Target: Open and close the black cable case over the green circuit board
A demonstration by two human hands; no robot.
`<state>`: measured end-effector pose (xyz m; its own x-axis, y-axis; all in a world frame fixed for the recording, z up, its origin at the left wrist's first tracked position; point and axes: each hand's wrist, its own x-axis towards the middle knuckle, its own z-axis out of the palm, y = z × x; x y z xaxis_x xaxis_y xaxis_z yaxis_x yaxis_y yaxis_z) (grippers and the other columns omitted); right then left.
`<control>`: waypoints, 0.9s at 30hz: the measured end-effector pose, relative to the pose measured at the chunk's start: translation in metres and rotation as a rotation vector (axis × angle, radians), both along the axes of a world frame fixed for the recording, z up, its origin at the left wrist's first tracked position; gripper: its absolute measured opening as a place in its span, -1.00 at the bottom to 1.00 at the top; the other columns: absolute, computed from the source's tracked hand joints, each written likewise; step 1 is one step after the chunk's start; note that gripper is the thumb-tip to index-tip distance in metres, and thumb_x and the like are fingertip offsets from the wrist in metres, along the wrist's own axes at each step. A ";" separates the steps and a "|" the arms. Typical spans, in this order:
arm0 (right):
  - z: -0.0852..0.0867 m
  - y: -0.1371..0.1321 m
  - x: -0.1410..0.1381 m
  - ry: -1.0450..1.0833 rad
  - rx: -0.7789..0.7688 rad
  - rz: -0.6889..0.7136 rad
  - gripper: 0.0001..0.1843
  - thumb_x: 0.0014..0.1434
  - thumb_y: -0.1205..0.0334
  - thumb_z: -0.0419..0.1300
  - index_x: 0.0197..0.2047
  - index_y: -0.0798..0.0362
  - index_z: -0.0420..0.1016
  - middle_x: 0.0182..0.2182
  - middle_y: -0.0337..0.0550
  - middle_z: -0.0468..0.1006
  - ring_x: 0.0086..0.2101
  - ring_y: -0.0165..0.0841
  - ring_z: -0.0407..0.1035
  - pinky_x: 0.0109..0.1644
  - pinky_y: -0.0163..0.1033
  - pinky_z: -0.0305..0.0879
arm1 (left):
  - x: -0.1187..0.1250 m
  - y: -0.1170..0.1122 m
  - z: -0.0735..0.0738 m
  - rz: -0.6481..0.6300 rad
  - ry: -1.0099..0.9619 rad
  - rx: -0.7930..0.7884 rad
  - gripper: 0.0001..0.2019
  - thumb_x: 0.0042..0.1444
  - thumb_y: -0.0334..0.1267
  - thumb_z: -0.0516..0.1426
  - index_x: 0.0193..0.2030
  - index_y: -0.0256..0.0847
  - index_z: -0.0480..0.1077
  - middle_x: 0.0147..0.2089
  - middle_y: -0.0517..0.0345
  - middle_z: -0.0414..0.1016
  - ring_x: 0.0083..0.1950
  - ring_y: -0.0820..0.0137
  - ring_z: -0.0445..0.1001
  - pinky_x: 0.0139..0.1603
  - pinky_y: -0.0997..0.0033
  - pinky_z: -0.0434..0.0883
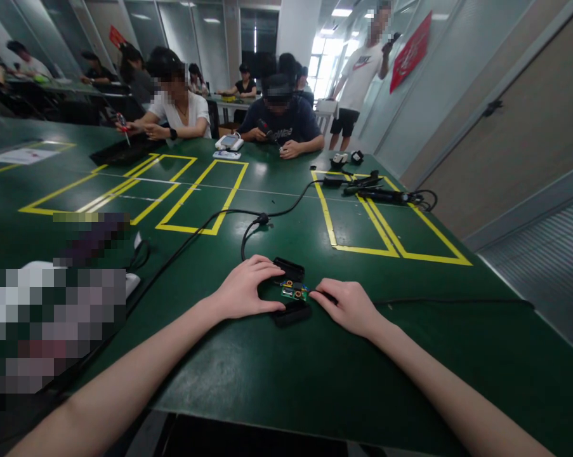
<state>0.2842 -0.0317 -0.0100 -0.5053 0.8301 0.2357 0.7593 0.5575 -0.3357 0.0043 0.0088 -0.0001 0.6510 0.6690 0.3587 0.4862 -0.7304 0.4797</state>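
A small green circuit board [294,291] lies on the green table [315,368] between two black housing halves, one behind it [289,268] and one in front [292,313]. My left hand [245,289] rests curled around the left side of these parts, thumb against the front half and fingers reaching the rear half. My right hand [349,306] lies to the right, fingers bent, fingertips touching the board's right edge and a thin black wire [452,301] running off to the right.
A black cable [229,219] snakes from the parts across yellow taped rectangles [205,197]. Black tools and cords [379,192] lie at the far right. Several people sit working at the far edge; one stands behind. A blurred patch covers the left.
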 end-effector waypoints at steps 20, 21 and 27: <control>0.008 0.012 -0.024 -0.169 -0.098 -0.181 -0.68 0.47 0.08 0.09 -0.30 0.01 0.48 -0.42 -0.17 0.60 -0.40 -0.32 0.47 -0.32 -0.28 0.06 | 0.000 0.005 -0.009 0.086 -0.034 0.102 -0.67 0.15 -0.12 0.39 0.01 -0.17 0.56 -0.06 0.06 0.67 0.01 0.19 0.56 0.01 0.18 0.54; 0.007 0.013 -0.024 -0.159 -0.090 -0.190 -0.68 0.47 0.08 0.08 -0.30 0.01 0.48 -0.42 -0.17 0.60 -0.40 -0.32 0.47 -0.33 -0.28 0.06 | 0.000 0.005 -0.008 0.080 -0.039 0.098 -0.66 0.15 -0.12 0.39 0.02 -0.17 0.55 -0.05 0.05 0.67 0.01 0.18 0.56 0.02 0.18 0.54; 0.001 0.013 -0.021 -0.106 -0.064 -0.142 -0.68 0.46 0.09 0.09 -0.30 0.01 0.50 -0.46 -0.18 0.59 -0.44 -0.33 0.47 -0.33 -0.30 0.08 | 0.000 0.003 -0.008 0.041 -0.065 0.058 -0.60 0.16 -0.18 0.37 0.12 -0.18 0.51 0.04 0.01 0.63 0.11 0.17 0.53 0.13 0.16 0.54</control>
